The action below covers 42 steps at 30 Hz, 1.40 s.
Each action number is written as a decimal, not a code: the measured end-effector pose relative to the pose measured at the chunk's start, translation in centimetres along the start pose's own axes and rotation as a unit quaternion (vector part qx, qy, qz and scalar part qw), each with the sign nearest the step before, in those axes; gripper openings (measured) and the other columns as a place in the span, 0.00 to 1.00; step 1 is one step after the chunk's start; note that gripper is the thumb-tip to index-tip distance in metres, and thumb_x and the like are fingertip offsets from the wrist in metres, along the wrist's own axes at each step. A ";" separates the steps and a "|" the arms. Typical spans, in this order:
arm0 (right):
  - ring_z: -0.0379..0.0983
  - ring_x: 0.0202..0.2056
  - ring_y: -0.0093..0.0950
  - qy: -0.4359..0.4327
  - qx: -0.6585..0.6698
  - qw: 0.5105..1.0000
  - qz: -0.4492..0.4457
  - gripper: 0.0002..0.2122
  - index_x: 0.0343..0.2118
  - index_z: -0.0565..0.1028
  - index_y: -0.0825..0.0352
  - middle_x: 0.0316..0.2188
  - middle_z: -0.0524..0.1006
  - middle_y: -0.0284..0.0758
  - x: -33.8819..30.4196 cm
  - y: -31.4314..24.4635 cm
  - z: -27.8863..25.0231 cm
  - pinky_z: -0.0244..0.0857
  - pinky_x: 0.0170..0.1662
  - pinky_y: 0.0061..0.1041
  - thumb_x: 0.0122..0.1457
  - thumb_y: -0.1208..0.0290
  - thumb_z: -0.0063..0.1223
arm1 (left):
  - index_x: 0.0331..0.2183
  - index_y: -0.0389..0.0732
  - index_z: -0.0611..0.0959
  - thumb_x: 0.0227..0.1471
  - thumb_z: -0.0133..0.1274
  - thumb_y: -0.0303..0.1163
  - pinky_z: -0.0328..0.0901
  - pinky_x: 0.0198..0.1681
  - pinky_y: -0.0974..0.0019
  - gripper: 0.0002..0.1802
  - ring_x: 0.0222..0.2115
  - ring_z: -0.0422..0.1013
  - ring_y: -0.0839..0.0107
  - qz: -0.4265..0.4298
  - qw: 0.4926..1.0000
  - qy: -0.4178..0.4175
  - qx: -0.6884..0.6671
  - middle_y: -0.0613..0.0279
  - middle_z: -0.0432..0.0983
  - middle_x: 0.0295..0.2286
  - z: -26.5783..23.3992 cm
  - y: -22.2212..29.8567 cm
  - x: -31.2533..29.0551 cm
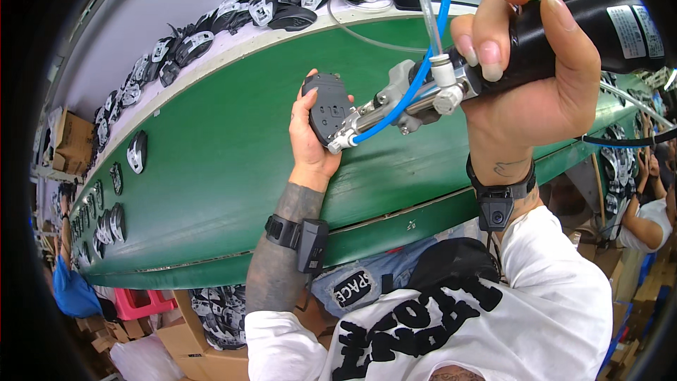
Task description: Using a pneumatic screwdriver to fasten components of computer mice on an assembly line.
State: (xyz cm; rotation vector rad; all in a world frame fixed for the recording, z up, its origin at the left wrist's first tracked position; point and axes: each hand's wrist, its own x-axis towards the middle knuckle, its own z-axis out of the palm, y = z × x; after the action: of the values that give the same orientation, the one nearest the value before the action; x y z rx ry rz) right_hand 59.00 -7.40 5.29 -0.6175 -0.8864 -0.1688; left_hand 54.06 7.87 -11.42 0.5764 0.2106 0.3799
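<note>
My left hand (310,152) is closed round a palm-sized dark grey plastic housing (327,107), shaped like a computer mouse, with its flat face and small holes turned up. My right hand (543,85) grips the black body of a powered screwdriver (599,25) that lies nearly level, pointing left. Its metal nose (345,140) meets the housing's lower right corner; whether it presses on a screw there is too small to tell. A blue hose (405,99) and a clear tube (427,10) run up from the tool. Both hands are above the green belt.
Black-and-silver shells (261,7) line the white ledge (211,56) behind the green belt (218,176). Several more shells (109,226) lie on the belt's left end. Cardboard boxes (194,335) and a pink stool (144,303) stand below. People work at left (74,286) and right (649,226).
</note>
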 end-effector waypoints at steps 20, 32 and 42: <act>0.67 0.16 0.16 -0.029 0.061 0.983 0.172 0.23 0.48 0.61 0.65 0.23 0.72 0.30 1.6 -1.3 -1.9 0.60 0.18 0.15 0.50 0.80 0.56 | 0.56 0.40 0.62 0.59 0.39 0.52 0.29 0.62 0.53 0.32 0.57 0.48 0.69 0.053 0.970 0.048 0.230 0.63 0.59 0.53 -2.5 2.2 1.7; 0.63 0.21 0.19 -0.047 -0.086 0.983 0.156 0.17 0.41 0.63 0.66 0.18 0.67 0.28 1.9 0.8 -2.0 0.59 0.27 0.22 0.50 0.73 0.57 | 0.49 0.34 0.72 0.56 0.44 0.41 0.61 0.50 0.54 0.25 0.46 0.67 0.57 0.217 0.624 0.055 0.748 0.50 0.70 0.47 -5.4 16.3 3.2; 0.62 0.24 0.23 -0.062 -0.084 0.983 0.148 0.18 0.41 0.64 0.68 0.21 0.67 0.32 2.7 0.0 -2.6 0.58 0.28 0.25 0.49 0.73 0.58 | 0.50 0.39 0.73 0.51 0.48 0.49 0.60 0.51 0.52 0.30 0.48 0.64 0.54 0.193 0.393 0.136 0.889 0.48 0.68 0.48 -15.4 27.7 5.5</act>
State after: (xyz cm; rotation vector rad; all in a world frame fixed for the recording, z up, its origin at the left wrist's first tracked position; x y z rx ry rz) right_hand 62.45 -8.61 6.11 -0.9181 -0.8937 0.0652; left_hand 46.46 39.02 -8.89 2.8234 0.8385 0.6027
